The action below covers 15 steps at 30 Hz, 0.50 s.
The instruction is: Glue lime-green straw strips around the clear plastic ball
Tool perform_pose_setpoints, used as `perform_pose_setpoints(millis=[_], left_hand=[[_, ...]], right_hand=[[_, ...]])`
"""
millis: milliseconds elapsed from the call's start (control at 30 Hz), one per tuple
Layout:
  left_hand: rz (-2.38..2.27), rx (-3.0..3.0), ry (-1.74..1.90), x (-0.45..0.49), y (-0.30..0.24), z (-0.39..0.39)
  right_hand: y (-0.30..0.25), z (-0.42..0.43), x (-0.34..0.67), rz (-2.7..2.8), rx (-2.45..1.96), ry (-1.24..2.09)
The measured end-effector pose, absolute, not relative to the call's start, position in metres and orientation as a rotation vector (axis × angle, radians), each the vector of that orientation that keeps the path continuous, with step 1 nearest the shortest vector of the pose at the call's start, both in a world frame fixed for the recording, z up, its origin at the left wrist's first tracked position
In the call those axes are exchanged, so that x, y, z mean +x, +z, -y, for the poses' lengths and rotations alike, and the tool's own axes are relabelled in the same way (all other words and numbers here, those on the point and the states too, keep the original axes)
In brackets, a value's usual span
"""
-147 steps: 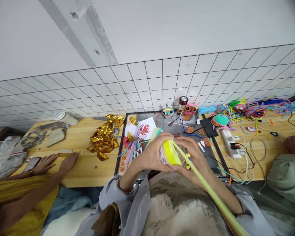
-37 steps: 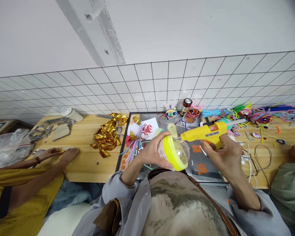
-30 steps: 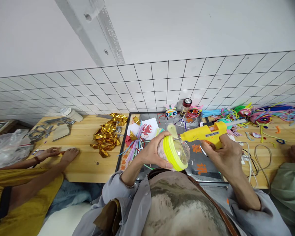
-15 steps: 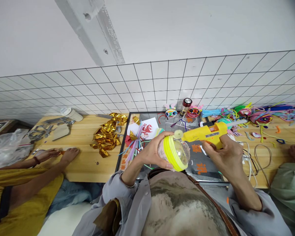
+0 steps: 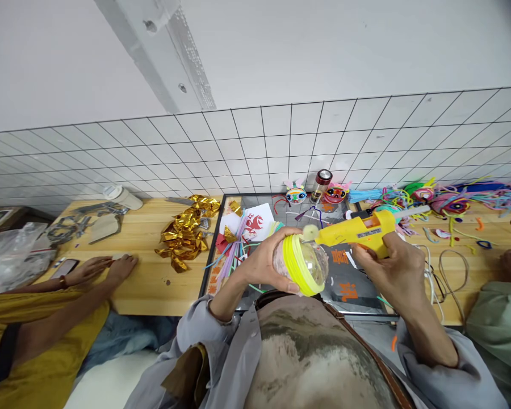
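Observation:
My left hand (image 5: 267, 262) is wrapped round a clear plastic ball (image 5: 311, 266) that has a band of yellow pipe cleaner (image 5: 296, 264) wound about it. My right hand (image 5: 394, 267) grips a yellow glue gun (image 5: 357, 230) by its handle. The gun's nozzle points left and touches the top of the ball, beside a small pale tuft. Both hands are held above the near edge of a dark mat (image 5: 344, 284).
On the wooden bench (image 5: 149, 272) lie crumpled gold foil (image 5: 186, 234), paper cut-outs (image 5: 251, 222), a small jar (image 5: 318, 185), coloured pipe cleaners (image 5: 443, 196) and cables (image 5: 449, 270). A person in yellow rests both hands (image 5: 106, 268) at the left. Another person's sleeve (image 5: 496, 324) is at the right.
Since 4.9 s ago my right hand has let go of the long yellow pipe cleaner and taken up the glue gun. In the last second its nozzle stays at the ball's top.

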<state>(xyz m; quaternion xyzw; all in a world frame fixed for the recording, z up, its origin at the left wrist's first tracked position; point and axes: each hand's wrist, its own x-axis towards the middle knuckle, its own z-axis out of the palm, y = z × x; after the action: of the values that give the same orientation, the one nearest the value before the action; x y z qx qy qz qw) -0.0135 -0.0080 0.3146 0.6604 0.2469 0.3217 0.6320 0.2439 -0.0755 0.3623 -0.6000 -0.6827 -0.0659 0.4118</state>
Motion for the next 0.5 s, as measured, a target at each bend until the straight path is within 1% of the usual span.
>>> perform_pose_setpoints(millis=[100, 233, 500], left_hand=[[-0.558, 1.54, 0.729, -0.013, 0.317, 0.008], [-0.585, 1.528, 0.724, -0.012, 0.319, 0.009], [-0.57, 1.52, 0.733, -0.013, 0.32, 0.01]], right_hand=[[0.363, 0.074, 0.244, 1.738, -1.48, -0.227], [0.365, 0.073, 0.243, 1.737, -1.492, -0.229], [0.375, 0.076, 0.241, 1.69, -1.579, -0.095]])
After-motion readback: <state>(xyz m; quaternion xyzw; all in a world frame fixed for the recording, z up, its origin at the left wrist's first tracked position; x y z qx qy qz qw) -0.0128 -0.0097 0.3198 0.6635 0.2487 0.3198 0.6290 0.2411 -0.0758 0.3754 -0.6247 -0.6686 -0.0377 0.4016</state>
